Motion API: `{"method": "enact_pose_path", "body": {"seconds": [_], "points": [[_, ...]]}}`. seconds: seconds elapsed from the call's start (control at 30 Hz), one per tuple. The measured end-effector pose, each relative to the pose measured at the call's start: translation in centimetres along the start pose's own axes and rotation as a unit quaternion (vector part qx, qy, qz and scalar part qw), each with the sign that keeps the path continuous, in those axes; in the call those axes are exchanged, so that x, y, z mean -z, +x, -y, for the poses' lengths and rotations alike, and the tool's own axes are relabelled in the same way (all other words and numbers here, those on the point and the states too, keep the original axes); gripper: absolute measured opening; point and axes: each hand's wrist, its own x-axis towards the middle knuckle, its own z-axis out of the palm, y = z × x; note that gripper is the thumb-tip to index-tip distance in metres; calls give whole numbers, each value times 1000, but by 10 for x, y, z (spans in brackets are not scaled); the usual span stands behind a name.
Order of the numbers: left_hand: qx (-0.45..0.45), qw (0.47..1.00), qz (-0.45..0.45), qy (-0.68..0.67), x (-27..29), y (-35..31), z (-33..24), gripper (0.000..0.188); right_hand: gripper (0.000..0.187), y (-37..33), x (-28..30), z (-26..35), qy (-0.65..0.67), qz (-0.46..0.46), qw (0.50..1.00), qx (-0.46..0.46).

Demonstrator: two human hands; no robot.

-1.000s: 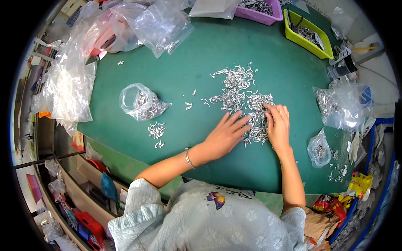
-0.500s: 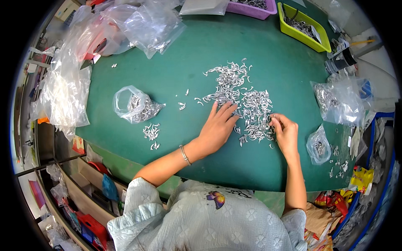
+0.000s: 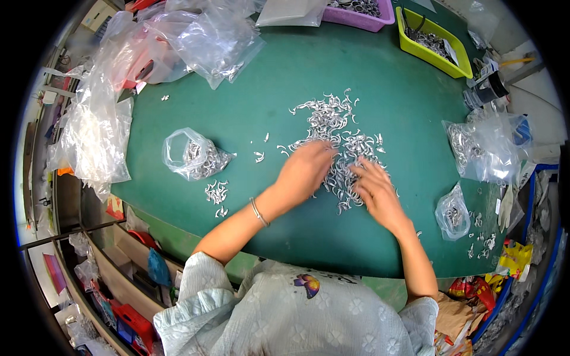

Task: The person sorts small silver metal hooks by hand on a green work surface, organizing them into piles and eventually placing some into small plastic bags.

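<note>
A pile of small curved silver metal pieces (image 3: 328, 118) is spread over the green tabletop (image 3: 249, 65). My left hand (image 3: 304, 170), with a bangle (image 3: 257, 212) on its wrist, reaches into the pile's left side. Its fingers bend down and blur among the pieces, so whether they hold any is hidden. On the pile's right part lies my right hand (image 3: 378, 194), fingers apart and slightly bent, touching the pieces with nothing visibly gripped. Left of the pile, a clear bag (image 3: 189, 155) holds more such pieces, with a small heap (image 3: 217, 191) below it.
Plastic bags (image 3: 202, 41) crowd the far left. A purple tray (image 3: 362, 21) and a yellow-green tray (image 3: 433, 50) with metal parts stand at the back. Along the right lie a large clear bag (image 3: 487, 148), a smaller one (image 3: 452, 215) and scattered pieces (image 3: 488, 242).
My right hand has moved left onto the pile, its pinched fingers spreading. My left hand's fingers have drawn in from outstretched to bent. Pieces between the hands have shifted leftward and closer together.
</note>
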Motion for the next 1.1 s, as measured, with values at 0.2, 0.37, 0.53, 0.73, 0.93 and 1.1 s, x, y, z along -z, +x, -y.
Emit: {"method": "enact_pose_path", "body": {"seconds": [0.2, 0.37, 0.53, 0.73, 0.93, 1.1], "points": [[-34, 972, 29, 230, -8, 49, 27, 52, 7, 6, 10, 0, 185, 49, 981, -18], [1, 958, 74, 277, -3, 10, 12, 57, 5, 18, 4, -10, 40, -55, 997, -20], [54, 964, 105, 239, 12, -39, -7, 57, 7, 7, -4, 10, 8, 50, 999, 21], [30, 990, 75, 114, 26, -71, -1, 42, 9, -1, 16, 8, 52, 76, 996, -7], [109, 973, -46, 196, 30, -68, 10, 36, 7, -4, 20, 4, -37, -32, 997, -57], [52, 979, 5, 197, 13, -61, -3, 40, 5, 9, 3, 26, 24, -44, 999, -8]]}}
